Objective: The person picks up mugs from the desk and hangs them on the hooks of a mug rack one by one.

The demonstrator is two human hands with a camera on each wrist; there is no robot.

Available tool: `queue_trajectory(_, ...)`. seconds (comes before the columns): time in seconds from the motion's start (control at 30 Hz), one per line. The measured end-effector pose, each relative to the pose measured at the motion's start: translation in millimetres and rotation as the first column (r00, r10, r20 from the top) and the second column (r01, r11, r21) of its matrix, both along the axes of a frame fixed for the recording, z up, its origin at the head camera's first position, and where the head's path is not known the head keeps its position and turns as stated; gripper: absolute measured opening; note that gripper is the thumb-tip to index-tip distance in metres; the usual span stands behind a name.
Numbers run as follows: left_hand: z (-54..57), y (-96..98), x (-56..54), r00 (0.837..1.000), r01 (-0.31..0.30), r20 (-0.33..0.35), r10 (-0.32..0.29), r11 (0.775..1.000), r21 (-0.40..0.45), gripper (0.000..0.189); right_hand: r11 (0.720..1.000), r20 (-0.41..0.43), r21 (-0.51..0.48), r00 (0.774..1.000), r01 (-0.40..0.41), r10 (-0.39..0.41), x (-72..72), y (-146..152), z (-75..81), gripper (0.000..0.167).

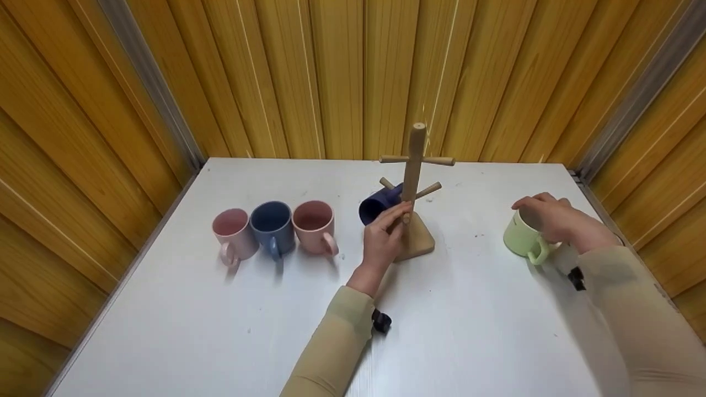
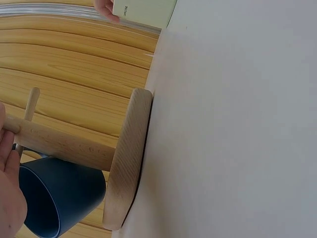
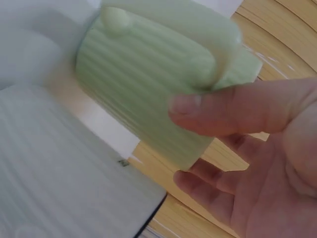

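Note:
My left hand grips the wooden mug tree low on its post, fingers at a front peg. A dark blue mug hangs sideways on the tree, just behind that hand; its mouth shows in the left wrist view. At the right, my right hand reaches over the top of a light green mug. In the right wrist view the thumb presses the ribbed side of this mug near its handle, and the other fingers are at its rim, partly hidden.
Left of the tree stand a pink mug, a blue mug and another pink mug in a row. A pale ribbed object is beside the green mug. Wood-patterned panels border the white table.

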State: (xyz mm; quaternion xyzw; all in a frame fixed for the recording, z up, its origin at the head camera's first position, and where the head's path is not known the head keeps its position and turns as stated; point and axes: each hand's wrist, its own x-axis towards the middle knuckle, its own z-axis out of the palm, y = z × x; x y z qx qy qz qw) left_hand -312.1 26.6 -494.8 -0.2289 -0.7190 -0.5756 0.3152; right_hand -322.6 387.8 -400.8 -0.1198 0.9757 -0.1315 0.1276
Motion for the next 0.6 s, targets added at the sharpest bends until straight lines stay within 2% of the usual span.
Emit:
queue_trajectory(0.1,0.0,0.1,-0.2,1.0,0.0,0.0,0.0,1.0,0.0,0.022,1.0,-0.028,0.006,0.999,-0.016,0.017,2.0,-5.2,3.1,0.086)
queue_trajectory(0.27,-0.7,-0.3,-0.1,1.0,-0.01,-0.012,0.01,1.0,-0.023,0.022,0.998,-0.063,-0.032,0.997,-0.051,0.049,10.9,-21.6,8.8,0.093)
queue_trajectory(0.43,-0.2,-2.5,-0.9,1.0,-0.013,-0.023,0.012,0.999,-0.046,0.023,0.989,-0.079,-0.109,0.993,-0.098,0.089,21.7,-45.4,13.1,0.09)
queue_trajectory(0.6,5.0,-6.6,-1.1,1.0,-0.005,-0.02,0.003,0.996,-0.09,0.022,0.97,-0.063,-0.209,0.992,-0.122,0.111,30.8,-68.1,10.9,0.083)
